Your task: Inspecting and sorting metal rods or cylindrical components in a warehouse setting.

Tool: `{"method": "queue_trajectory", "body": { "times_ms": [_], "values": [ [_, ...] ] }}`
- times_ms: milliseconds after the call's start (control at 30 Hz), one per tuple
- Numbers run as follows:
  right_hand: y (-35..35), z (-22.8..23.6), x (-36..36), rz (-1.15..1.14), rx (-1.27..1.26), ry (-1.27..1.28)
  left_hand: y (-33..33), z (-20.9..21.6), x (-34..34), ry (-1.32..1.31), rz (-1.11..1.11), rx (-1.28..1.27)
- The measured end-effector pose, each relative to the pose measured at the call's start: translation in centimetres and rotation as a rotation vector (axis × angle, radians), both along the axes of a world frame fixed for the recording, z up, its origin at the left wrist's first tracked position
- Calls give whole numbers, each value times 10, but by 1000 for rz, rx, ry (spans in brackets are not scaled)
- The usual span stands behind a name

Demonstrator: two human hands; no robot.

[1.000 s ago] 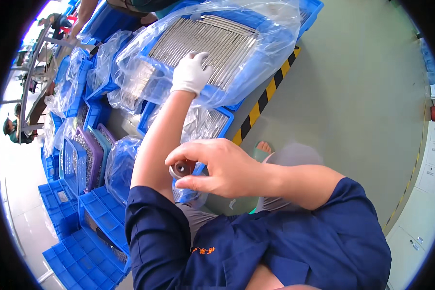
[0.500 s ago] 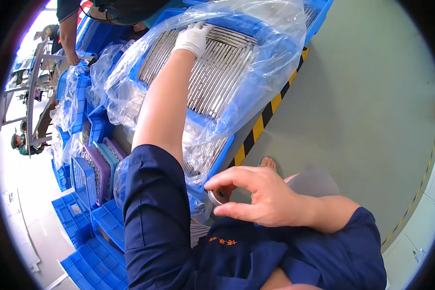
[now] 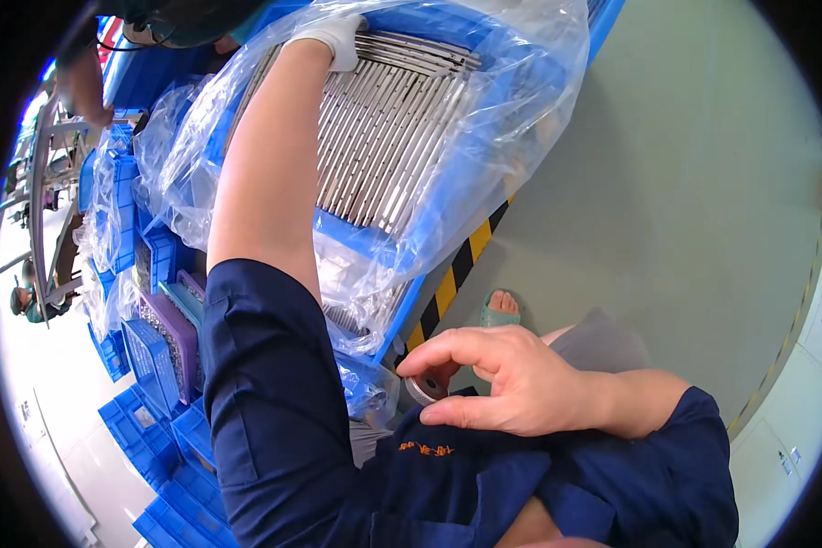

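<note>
My left hand (image 3: pixel 331 41), in a white glove, reaches to the far end of a blue crate (image 3: pixel 470 196) and touches the rows of slim metal rods (image 3: pixel 388 137) or lies just above them. Its fingers are mostly hidden behind the glove's back and wrist. Close to my body, my bare right hand (image 3: pixel 511 379) pinches a small round metal ring (image 3: pixel 425 391) with a ridged rim and a dark centre between thumb and fingers. Clear plastic film (image 3: pixel 530 119) lines the crate and drapes over its sides. Dark marks or holes show along the rods.
More blue crates (image 3: pixel 137 420) stand on the lower left, beside purple-framed trays (image 3: pixel 169 338). Yellow-black tape (image 3: pixel 457 274) runs along the floor to the right of the crate. Another person's arm (image 3: pixel 84 87) is at upper left. My sandalled foot (image 3: pixel 500 309) is below.
My left hand has moved up and to the left over the rods, toward the crate's far end. My right hand still holds the metal ring, slightly shifted. The view has shifted a little.
</note>
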State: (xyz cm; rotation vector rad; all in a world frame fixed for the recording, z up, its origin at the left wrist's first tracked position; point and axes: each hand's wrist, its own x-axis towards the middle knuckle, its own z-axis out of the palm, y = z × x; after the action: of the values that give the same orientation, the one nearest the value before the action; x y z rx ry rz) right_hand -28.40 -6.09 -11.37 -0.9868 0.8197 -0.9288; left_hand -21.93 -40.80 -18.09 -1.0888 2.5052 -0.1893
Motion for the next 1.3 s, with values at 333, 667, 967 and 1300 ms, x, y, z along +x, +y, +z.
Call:
{"method": "queue_trajectory", "body": {
  "times_ms": [333,667,967,1300],
  "values": [
    [0,-5,-4,12,62,-43,-1,0,-1,148,-25,74],
    [1,-4,-10,-15,64,-82,-9,-5,2,-54,15,185],
    [2,-1,-12,-8,41,-52,-12,-14,-1,-134,-51,123],
    [7,3,-5,5,1,-74,10,-15,7,5,-224,-1]
  ]
}}
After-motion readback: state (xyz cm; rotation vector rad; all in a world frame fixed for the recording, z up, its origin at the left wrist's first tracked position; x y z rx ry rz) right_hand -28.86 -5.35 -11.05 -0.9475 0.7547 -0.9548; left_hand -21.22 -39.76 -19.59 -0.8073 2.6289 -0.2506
